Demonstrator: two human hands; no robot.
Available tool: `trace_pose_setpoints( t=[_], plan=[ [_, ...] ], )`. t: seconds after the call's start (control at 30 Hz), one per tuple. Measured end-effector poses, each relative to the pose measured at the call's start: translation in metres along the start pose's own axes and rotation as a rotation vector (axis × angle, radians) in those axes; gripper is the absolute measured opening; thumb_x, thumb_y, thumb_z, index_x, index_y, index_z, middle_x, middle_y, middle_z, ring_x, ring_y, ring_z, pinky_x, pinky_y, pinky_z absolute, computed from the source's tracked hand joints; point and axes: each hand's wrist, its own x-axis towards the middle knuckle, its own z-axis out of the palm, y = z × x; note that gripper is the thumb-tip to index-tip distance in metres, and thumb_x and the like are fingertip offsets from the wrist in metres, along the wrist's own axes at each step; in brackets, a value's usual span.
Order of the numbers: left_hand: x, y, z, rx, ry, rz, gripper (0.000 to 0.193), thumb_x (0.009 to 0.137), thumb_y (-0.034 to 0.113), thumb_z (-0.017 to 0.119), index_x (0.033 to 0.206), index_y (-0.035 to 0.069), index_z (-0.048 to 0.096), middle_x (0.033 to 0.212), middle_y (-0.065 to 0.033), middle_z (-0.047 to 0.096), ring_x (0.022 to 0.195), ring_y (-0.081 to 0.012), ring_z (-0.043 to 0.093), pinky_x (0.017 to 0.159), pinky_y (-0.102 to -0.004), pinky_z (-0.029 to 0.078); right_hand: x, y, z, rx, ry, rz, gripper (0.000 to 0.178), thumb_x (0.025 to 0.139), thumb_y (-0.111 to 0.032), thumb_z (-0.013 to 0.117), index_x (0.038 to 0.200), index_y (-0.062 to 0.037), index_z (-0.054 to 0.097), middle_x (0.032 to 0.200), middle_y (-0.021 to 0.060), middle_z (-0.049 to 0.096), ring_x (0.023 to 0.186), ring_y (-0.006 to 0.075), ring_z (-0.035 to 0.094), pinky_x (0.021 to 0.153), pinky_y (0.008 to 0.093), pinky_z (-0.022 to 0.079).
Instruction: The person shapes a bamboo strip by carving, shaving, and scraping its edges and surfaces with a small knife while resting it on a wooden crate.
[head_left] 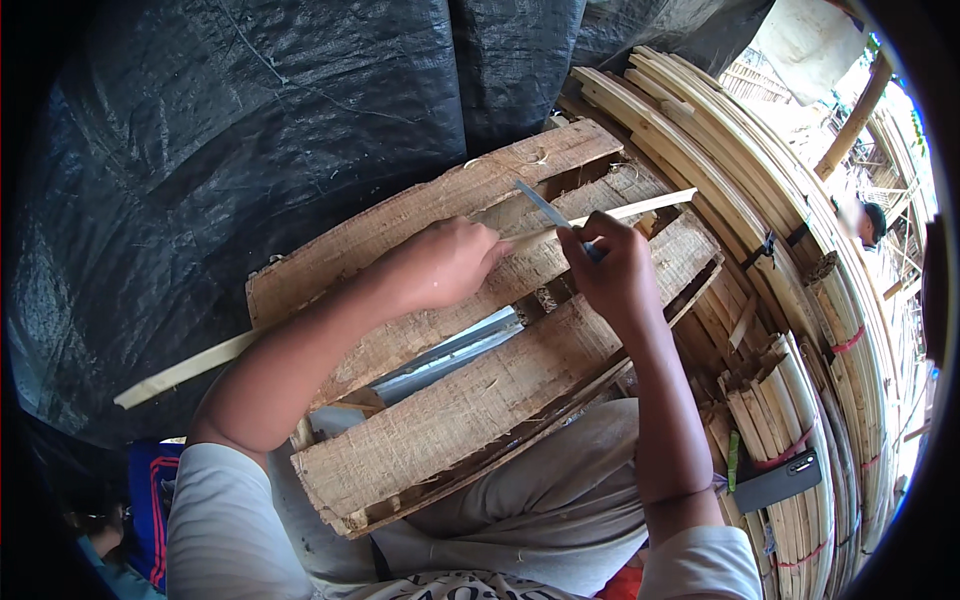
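A long, pale wooden strip (190,372) runs slantwise across a rough slatted wooden bench (430,420), its left end jutting past the bench. My left hand (455,262) is closed round the strip near its middle, knuckles up. In my right hand (610,262) is a knife (540,203), gripped in a fist. Its narrow blade points up and to the left and lies against or just over the strip, right of my left hand; whether it touches cannot be made out. The knife's handle is mostly hidden by my fingers. The strip's far end lies over the bench's right side.
Gaps part the bench's planks, and small shavings (540,158) lie on them. Long wooden strips (690,130) are stacked at the right, with tied bundles (780,410) nearer me. A dark phone (777,484) rests on a bundle. Black sheeting (250,130) hangs behind. Another person (868,222) is far right.
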Motion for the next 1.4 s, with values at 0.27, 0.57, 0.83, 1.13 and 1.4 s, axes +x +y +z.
trace_pose_setpoints(
  t=[0.27, 0.57, 0.83, 1.13, 1.4],
  plan=[
    [0.001, 0.006, 0.0, -0.006, 0.032, 0.021, 0.031, 0.106, 0.02, 0.051, 0.092, -0.003, 0.067, 0.082, -0.0267, 0.068, 0.08, -0.0403, 0.071, 0.073, -0.0497, 0.055, 0.007, 0.008, -0.011, -0.025, 0.026, 0.019, 0.024, 0.093, -0.024, 0.073, 0.087, -0.0008, 0.073, 0.061, 0.0152, 0.066, 0.052, 0.0194, 0.067, 0.05, 0.0336, 0.048],
    [0.003, 0.002, 0.002, -0.032, 0.027, 0.017, 0.034, 0.106, 0.022, 0.051, 0.089, -0.004, 0.065, 0.08, -0.0271, 0.066, 0.077, -0.0427, 0.068, 0.071, -0.051, 0.052, 0.005, 0.013, -0.002, -0.005, -0.019, -0.057, 0.026, 0.092, -0.027, 0.075, 0.087, -0.0015, 0.073, 0.059, 0.0148, 0.066, 0.05, 0.0199, 0.064, 0.049, 0.0348, 0.047],
    [0.004, -0.008, 0.007, 0.01, 0.03, 0.029, 0.037, 0.107, 0.024, 0.05, 0.086, -0.003, 0.065, 0.077, -0.0254, 0.066, 0.071, -0.0396, 0.067, 0.07, -0.0478, 0.052, 0.005, 0.016, -0.002, -0.015, -0.045, -0.02, 0.026, 0.092, -0.029, 0.075, 0.088, -0.0033, 0.075, 0.064, 0.0143, 0.069, 0.057, 0.018, 0.067, 0.055, 0.0352, 0.051],
    [0.001, -0.002, -0.001, -0.061, -0.014, -0.012, 0.034, 0.107, 0.022, 0.049, 0.09, -0.002, 0.065, 0.078, -0.0247, 0.066, 0.075, -0.037, 0.068, 0.074, -0.0478, 0.052, 0.015, 0.035, -0.009, 0.065, -0.11, -0.03, 0.029, 0.092, -0.035, 0.074, 0.088, -0.0059, 0.076, 0.061, 0.0123, 0.069, 0.054, 0.0181, 0.067, 0.055, 0.0371, 0.051],
    [0.003, -0.002, -0.001, -0.011, 0.016, 0.011, 0.039, 0.108, 0.025, 0.047, 0.087, -0.003, 0.065, 0.078, -0.0248, 0.066, 0.074, -0.0385, 0.067, 0.073, -0.0495, 0.051, 0.028, 0.041, -0.023, -0.107, -0.023, -0.001, 0.031, 0.088, -0.04, 0.077, 0.09, -0.0087, 0.076, 0.065, 0.0133, 0.067, 0.06, 0.0254, 0.066, 0.06, 0.0396, 0.052]
  ],
)
